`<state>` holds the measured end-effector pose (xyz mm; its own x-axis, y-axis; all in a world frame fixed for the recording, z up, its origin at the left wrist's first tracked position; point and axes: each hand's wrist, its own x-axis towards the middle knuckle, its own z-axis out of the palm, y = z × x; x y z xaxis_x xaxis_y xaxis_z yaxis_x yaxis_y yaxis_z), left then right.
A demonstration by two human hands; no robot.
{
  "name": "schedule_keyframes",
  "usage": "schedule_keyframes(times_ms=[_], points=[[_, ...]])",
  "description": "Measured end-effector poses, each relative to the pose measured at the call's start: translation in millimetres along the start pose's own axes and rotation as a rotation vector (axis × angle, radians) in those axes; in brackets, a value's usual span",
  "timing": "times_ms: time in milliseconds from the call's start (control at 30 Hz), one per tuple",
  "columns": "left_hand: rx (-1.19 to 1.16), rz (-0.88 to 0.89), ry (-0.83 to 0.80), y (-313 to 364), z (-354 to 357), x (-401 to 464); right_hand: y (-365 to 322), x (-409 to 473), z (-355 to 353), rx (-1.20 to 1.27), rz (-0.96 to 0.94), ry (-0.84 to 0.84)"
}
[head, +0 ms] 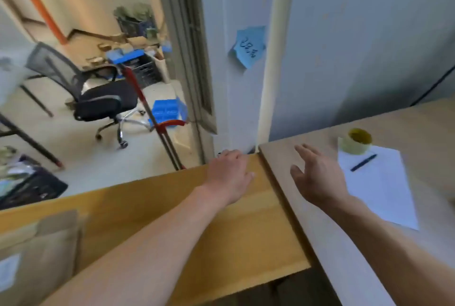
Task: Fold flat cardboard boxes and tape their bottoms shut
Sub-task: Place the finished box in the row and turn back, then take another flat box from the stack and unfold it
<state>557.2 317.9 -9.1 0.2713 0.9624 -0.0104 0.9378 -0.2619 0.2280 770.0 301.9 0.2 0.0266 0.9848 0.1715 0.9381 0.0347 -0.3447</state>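
Note:
A large yellow-brown flat cardboard (147,219) lies in front of me, its right edge against the grey table (307,231). My left hand (230,175) lies on its far right corner, with the fingers curled over the far edge. My right hand (317,177) hovers over the table beside it, fingers spread and straight, holding nothing. A roll of yellowish tape (354,144) stands on the table beyond my right hand. Another brown cardboard box (39,256) with a white label sits at the lower left.
A white sheet of paper (384,187) with a dark pen (364,162) on it lies right of my right hand. A wall with a blue note (250,45) stands behind the table. Through the doorway are an office chair (98,98), a red-handled cart (157,118) and blue bins (167,109).

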Motion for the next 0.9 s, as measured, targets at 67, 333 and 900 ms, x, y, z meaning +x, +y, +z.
schedule_keyframes(times_ms=[67, 333, 900], points=[[-0.005, -0.16, 0.033, -43.7, -3.1, -42.4, -41.9, -0.6, 22.4, 0.04, -0.12, -0.073], [-0.025, -0.683, 0.066, -158.9, 1.9, -230.1, -191.2, -49.6, 92.7, 0.092, -0.504, -0.33], [-0.098, -0.788, 0.058, -384.5, 14.8, -397.3, -429.9, -153.1, 222.7, 0.054, -0.626, -0.548]])
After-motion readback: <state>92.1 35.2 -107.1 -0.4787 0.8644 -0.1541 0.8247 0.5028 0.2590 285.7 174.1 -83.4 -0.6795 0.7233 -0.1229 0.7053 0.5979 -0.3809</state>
